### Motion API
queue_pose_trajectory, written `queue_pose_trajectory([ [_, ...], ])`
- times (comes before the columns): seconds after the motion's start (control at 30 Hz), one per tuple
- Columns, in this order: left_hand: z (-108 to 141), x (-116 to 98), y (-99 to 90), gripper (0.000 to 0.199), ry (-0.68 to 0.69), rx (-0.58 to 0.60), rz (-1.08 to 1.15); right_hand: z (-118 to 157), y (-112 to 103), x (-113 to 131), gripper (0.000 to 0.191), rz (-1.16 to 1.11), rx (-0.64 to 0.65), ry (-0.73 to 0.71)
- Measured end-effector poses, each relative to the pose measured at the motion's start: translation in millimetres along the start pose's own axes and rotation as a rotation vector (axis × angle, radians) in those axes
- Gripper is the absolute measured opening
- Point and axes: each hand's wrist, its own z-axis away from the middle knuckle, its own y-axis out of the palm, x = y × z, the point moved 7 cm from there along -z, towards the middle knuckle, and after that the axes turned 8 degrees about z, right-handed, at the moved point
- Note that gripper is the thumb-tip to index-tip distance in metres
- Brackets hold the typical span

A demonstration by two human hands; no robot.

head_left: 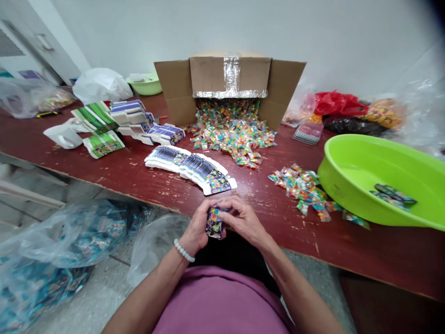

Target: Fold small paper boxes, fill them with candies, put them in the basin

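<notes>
One small printed carton (214, 227), the centre of the clock here, was held at the near edge of the red-brown table (347, 243). Its side was grasped by the left hand (199, 226); its upper part was pinched between thumb and fingers of the right hand (244, 219). Whether it was filled could not be told. The work was judged to be at an early stage: at least two dark packs (396, 195), apparently finished, were seen in one green basin (339, 188) towards three o'clock, while much seemed left. At eleven, flat cartons (165, 158) were fanned in two runs, too overlapped to be counted. At twelve, one cardboard box (212, 76) was tipped open, countless wrapped sweets (239, 134) spread from its mouth. At two, one smaller heap (304, 185) was set beside the basin.
</notes>
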Motion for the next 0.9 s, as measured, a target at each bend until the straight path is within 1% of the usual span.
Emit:
queue_pose_trajectory([
  [0.03,-1,0,-1.4,0.020,0.002,-0.012,0.040,3,3,3,0.020,0.056,-0.004,-0.049],
  [0.07,-3,0,-3.4,0.017,0.008,-0.033,0.073,6,6,5,0.031,0.124,0.004,-0.083],
  [0.13,-5,2,-6.7,0.014,0.030,-0.069,0.128,13,15,7,0.059,0.290,0.044,-0.129],
  [0.2,-5,6,-7.7,0.014,0.057,-0.088,0.158,17,22,6,0.083,0.456,0.090,-0.137],
  [0.23,-5,8,-7.4,0.015,0.067,-0.094,0.155,18,23,6,0.089,0.524,0.105,-0.133],
  [0.3,-4,7,-5.0,0.021,0.104,-0.086,0.095,17,21,8,0.089,0.632,0.115,-0.137],
  [0.33,-4,4,-2.3,0.028,0.132,-0.063,0.022,16,18,11,0.086,0.673,0.109,-0.148],
  [0.4,-6,-8,4.1,0.042,0.224,-0.014,-0.239,13,1,17,0.079,0.739,0.062,-0.174],
  [0.43,-8,-19,7.4,0.046,0.309,-0.007,-0.418,12,-13,20,0.075,0.769,0.019,-0.181],
  [0.47,-10,-33,10.9,0.046,0.424,-0.022,-0.628,11,-31,24,0.071,0.801,-0.040,-0.185],
  [0.5,-12,-48,14.9,0.046,0.552,-0.061,-0.862,12,-53,27,0.068,0.835,-0.112,-0.187],
  [0.53,-14,-62,19.6,0.048,0.694,-0.126,-1.105,13,-78,30,0.065,0.875,-0.195,-0.186],
  [0.57,-17,-72,24.7,0.052,0.794,-0.192,-1.358,16,-106,33,0.063,0.928,-0.296,-0.187],
  [0.6,-23,-79,28.2,0.056,0.837,-0.250,-1.588,19,-135,34,0.064,0.993,-0.386,-0.186],
  [0.63,-31,-83,29.8,0.056,0.838,-0.292,-1.770,24,-166,34,0.065,1.065,-0.477,-0.173],
  [0.67,-38,-85,30.0,0.055,0.812,-0.312,-1.899,29,-196,32,0.067,1.133,-0.555,-0.142],
  [0.7,-44,-87,29.3,0.053,0.782,-0.318,-1.968,33,-226,26,0.072,1.195,-0.623,-0.084],
  [0.73,-49,-89,28.5,0.051,0.764,-0.315,-1.992,40,-256,19,0.077,1.245,-0.704,-0.013],
  [0.77,-52,-90,27.9,0.051,0.758,-0.310,-1.989,44,-284,8,0.082,1.286,-0.740,0.100],
  [0.8,-54,-90,27.4,0.051,0.760,-0.308,-1.986,52,-312,-3,0.087,1.304,-0.807,0.232],
  [0.83,-55,-91,26.7,0.052,0.764,-0.311,-1.980,59,-337,-15,0.092,1.302,-0.851,0.388],
  [0.87,-55,-92,25.5,0.053,0.771,-0.313,-1.937,68,-356,-27,0.100,1.277,-0.886,0.557],
  [0.9,-54,-93,23.8,0.052,0.778,-0.315,-1.861,76,-369,-34,0.109,1.243,-0.932,0.671],
])
